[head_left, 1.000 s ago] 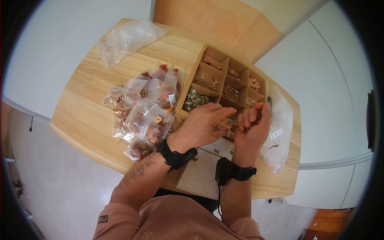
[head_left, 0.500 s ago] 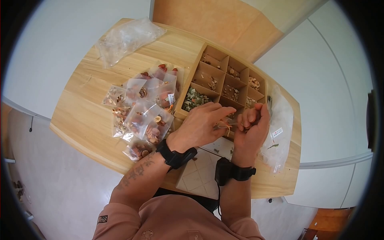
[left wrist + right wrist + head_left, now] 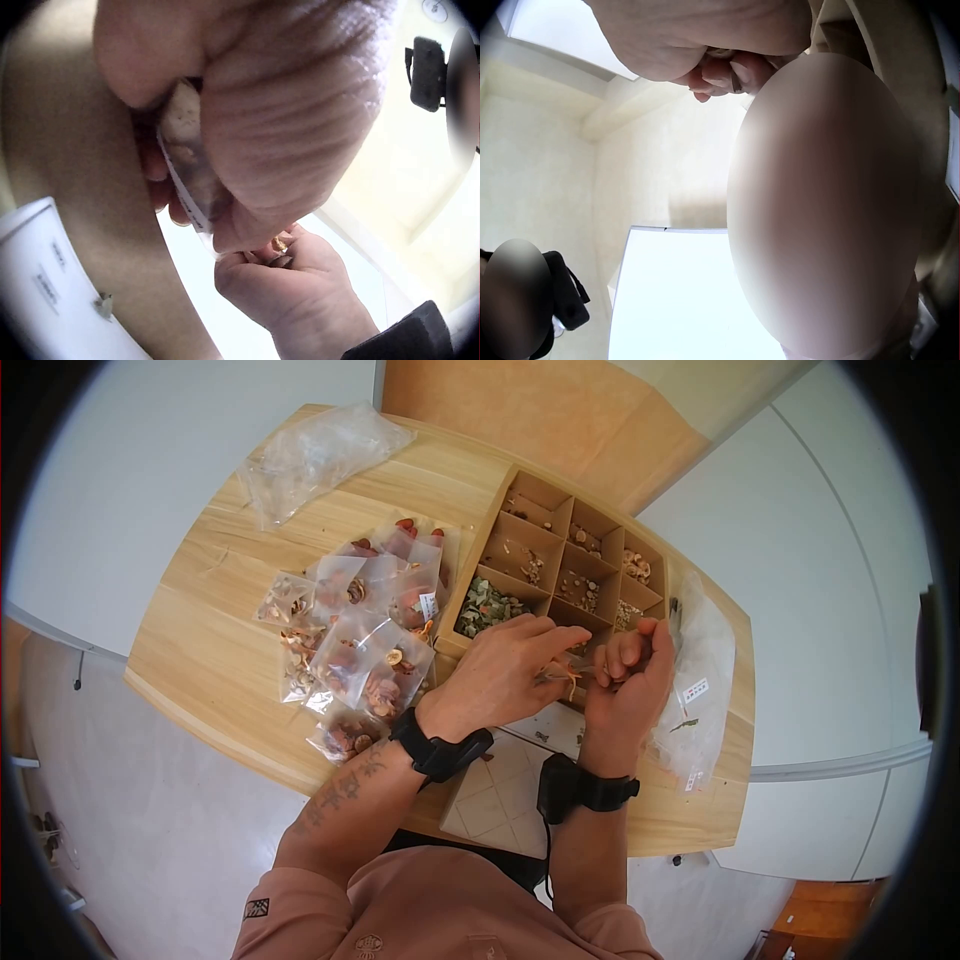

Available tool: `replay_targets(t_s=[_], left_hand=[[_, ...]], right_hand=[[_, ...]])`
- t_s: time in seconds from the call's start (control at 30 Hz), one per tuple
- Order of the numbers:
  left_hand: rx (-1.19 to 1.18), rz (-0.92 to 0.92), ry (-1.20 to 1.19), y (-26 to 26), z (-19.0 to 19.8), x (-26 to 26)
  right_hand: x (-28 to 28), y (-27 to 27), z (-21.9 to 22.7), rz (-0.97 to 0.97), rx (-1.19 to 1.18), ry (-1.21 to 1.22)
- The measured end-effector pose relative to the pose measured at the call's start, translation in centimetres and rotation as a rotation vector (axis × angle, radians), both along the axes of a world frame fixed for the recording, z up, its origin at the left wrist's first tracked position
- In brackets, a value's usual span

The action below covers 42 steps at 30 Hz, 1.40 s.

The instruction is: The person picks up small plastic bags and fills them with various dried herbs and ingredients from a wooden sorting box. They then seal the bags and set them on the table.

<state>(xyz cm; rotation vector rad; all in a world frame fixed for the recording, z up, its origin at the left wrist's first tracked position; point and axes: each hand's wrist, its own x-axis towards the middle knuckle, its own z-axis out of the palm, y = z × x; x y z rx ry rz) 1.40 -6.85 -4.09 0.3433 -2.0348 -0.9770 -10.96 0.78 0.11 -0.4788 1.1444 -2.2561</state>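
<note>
The left hand grips a small clear bag, its back turned up in the head view. Up close in the left wrist view, the left hand curls round this labelled bag, which has pale pieces inside. Beside it the right hand is cupped, fingers curled over small dried pieces; the left wrist view shows the right hand touching or nearly touching the bag's lower end. In the right wrist view the right hand holds pieces between its fingers. Behind both hands stands a divided box with green leaves.
Several filled clear bags lie left of the box. A crumpled plastic bag is at the table's back left, and a larger clear bag lies on the right. A white tiled-pattern board is at the front edge.
</note>
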Motion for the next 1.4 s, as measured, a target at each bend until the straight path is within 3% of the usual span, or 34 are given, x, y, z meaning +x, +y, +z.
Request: replay_targets(t_s=[1.4], left_hand=[[-0.036, 0.018, -0.026, 0.1, 0.0, 0.0]], right_hand=[[-0.2, -0.4, -1.9, 0.036, 0.108, -0.008]])
